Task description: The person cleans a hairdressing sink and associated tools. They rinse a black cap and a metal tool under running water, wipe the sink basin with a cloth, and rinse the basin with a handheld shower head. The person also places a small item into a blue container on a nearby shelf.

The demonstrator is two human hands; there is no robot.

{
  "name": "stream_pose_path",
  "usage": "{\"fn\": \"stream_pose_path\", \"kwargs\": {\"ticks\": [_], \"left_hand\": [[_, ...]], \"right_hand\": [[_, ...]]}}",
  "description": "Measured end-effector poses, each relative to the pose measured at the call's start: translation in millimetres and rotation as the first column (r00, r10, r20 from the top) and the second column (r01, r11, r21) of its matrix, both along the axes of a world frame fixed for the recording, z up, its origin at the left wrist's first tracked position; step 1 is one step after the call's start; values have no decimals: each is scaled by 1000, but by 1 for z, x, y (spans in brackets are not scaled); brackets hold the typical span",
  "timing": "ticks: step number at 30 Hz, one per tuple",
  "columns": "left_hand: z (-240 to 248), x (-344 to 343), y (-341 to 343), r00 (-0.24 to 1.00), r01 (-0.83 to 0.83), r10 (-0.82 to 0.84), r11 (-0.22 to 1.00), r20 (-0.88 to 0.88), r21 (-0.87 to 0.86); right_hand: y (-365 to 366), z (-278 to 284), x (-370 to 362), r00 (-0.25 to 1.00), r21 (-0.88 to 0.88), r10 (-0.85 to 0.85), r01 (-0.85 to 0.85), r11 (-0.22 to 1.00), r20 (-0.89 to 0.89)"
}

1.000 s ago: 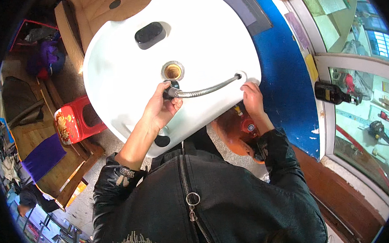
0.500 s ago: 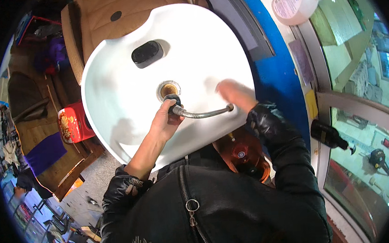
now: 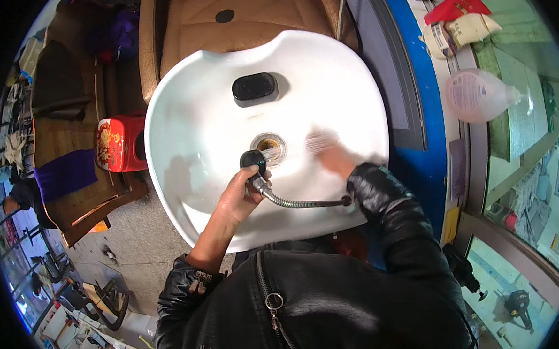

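My left hand (image 3: 233, 201) is wrapped round a black shower head (image 3: 253, 161) over the white shampoo basin (image 3: 173, 133). Streaks of water run rightward from it, across the drain (image 3: 270, 145), toward my right hand (image 3: 331, 155). That hand is over the right side of the basin, its fingers smeared by motion. A ribbed metal hose (image 3: 300, 204) curves from the shower head to a hole in the basin's near right side. Beyond the drain, a black oblong piece (image 3: 255, 88) rests on the basin's inner surface.
A brown padded chair (image 3: 263, 15) adjoins the basin's far side. To the left are a red box-like thing (image 3: 124, 143) and a wooden bench (image 3: 57, 207) with a purple cloth (image 3: 68, 174). At right, a translucent bottle (image 3: 479, 95) and a cream pouch (image 3: 453, 36) lie by the window frame.
The view has shifted, so the basin sits lower and farther right. Water streaks now show from the shower head. My left hand keeps its hold; the right stays blurred over the basin.
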State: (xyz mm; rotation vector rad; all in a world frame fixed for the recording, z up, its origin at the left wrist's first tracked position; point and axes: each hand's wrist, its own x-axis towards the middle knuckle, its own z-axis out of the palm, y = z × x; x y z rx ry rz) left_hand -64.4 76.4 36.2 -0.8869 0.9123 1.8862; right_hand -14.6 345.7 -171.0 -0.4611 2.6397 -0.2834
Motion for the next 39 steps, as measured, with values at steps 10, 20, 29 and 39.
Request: {"fn": "stream_pose_path", "kwargs": {"ticks": [10,20,29,39], "left_hand": [[-10,-5,0,1000,10,-11,993,-9,-117],[-3,-39,15,972,-36,6,992,-235,-123],[-7,-66,27,972,-87,48,983,-232,-162],[-17,-85,-18,927,-342,278,904,-253,-258]], "right_hand": [[53,79,-172,730,208,320,-244,947,-604],[7,29,-91,999,-183,27,-20,983,39],[-8,61,-213,840,-260,-199,71,963,-505],[-135,62,-269,849,-298,95,-285,911,-520]]}}
